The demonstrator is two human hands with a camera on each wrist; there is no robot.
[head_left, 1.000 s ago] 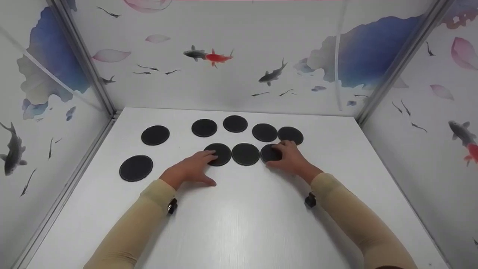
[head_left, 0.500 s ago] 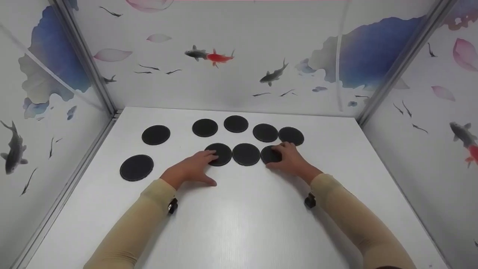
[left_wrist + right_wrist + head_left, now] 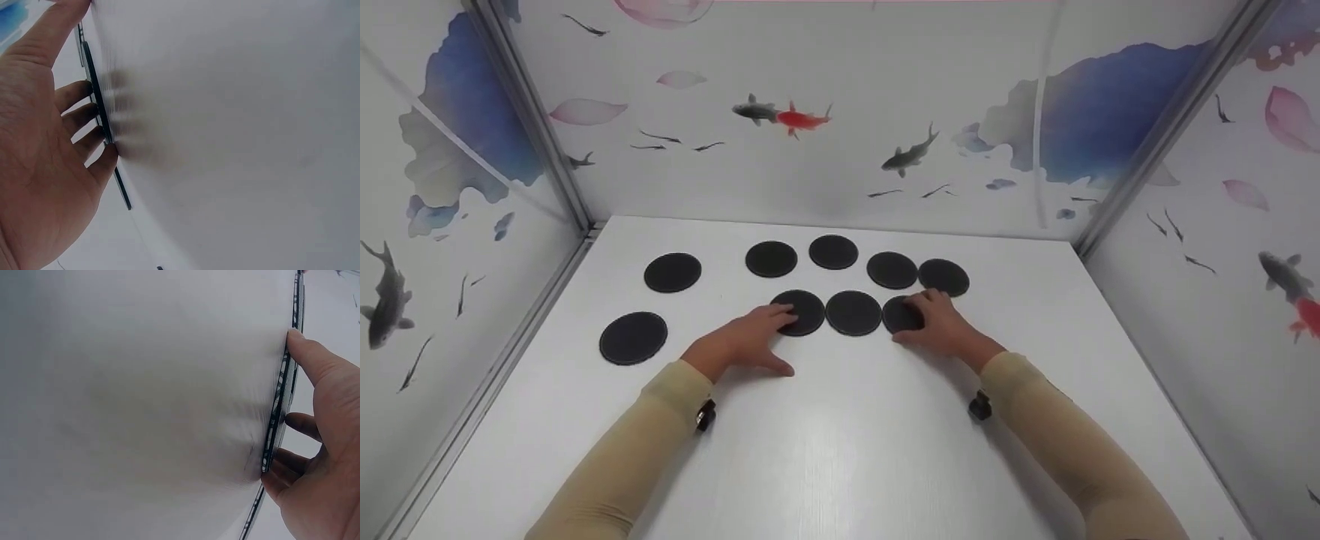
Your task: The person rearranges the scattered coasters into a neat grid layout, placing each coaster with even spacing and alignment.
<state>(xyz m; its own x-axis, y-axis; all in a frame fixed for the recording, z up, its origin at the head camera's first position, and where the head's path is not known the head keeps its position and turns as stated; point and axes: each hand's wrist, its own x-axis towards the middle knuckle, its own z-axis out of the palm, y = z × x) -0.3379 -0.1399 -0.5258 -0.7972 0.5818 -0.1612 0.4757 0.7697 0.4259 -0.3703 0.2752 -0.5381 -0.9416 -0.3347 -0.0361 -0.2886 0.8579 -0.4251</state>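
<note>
Three flat black round coasters lie edge to edge in a row on the white table. My left hand [image 3: 741,339] rests its fingertips on the left coaster [image 3: 802,313], with the thumb spread away toward the front. Between the hands lies the middle coaster [image 3: 853,313], untouched by either. Thumb at the near edge and fingers at the far side, my right hand [image 3: 943,325] holds the right coaster [image 3: 900,315], partly hiding it. In the right wrist view, that coaster's thin edge [image 3: 277,402] runs between thumb and curled fingers. The left wrist view shows fingertips against a coaster's edge [image 3: 100,98].
Behind the row, several more coasters form an arc, from one at centre back [image 3: 833,252] to one at right [image 3: 943,277]. Two others lie at left, a farther [image 3: 673,272] and a nearer one [image 3: 634,338]. Printed panels [image 3: 840,172] wall the white table [image 3: 825,450] at back and sides.
</note>
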